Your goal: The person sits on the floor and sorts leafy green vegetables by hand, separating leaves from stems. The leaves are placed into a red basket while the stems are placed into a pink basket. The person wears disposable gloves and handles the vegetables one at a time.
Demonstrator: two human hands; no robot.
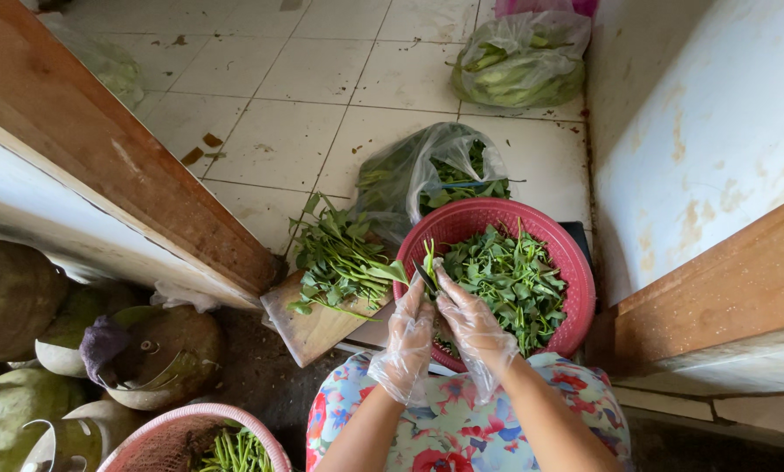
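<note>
Both my gloved hands meet at the near left rim of the red basket (575, 262), just below the middle of the frame. My left hand (407, 336) is closed on a leafy stem (428, 258) that stands up between my fingers, and my right hand (472, 325) pinches the same stem from the other side; something dark and thin shows between them, maybe a small blade, but I cannot tell for sure. As I read it, I am partway through picking leaves off stems, with this one stem in hand. The picked greens (510, 280) already fill much of the basket. To the left, a bundle of uncut stems (344, 258) lies on a wooden board (309, 330), touching the basket's side. Behind, toward the upper middle, a clear bag of greens (427, 175) sits on the tiled floor (278, 96). The next move, I judge, calls for a steady hold low on the stem while the other fingers strip or cut close, over the basket so nothing falls outside.
</note>
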